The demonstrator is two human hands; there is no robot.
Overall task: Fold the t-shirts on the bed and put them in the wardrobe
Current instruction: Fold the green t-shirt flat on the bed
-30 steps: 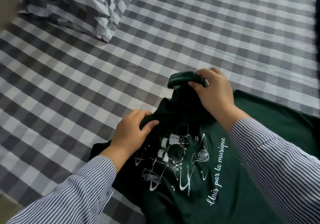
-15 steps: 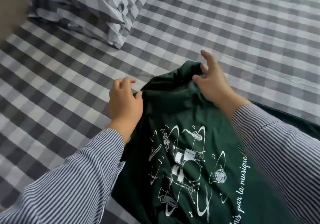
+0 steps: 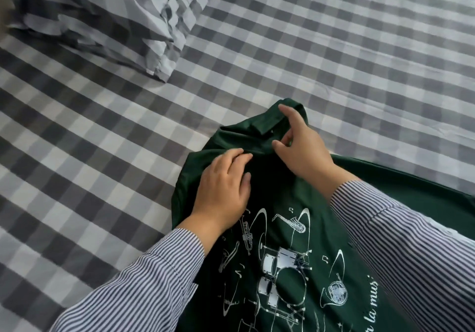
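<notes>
A dark green t-shirt point(image 3: 290, 234) with a white print of musical instruments lay on the checked bed point(image 3: 334, 48), print up, at the lower right. The left hand point(image 3: 223, 185) rested flat on it, fingers fairly straight, near the collar. The right hand point(image 3: 300, 144) pinched the fabric just beside a turned-back edge, thumb and forefinger together. A checked pillow point(image 3: 102, 15) sat well apart at the upper left

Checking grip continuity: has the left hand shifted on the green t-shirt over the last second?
Yes. The left hand let go of the bunched t-shirt and now lies flat, above the print.
</notes>
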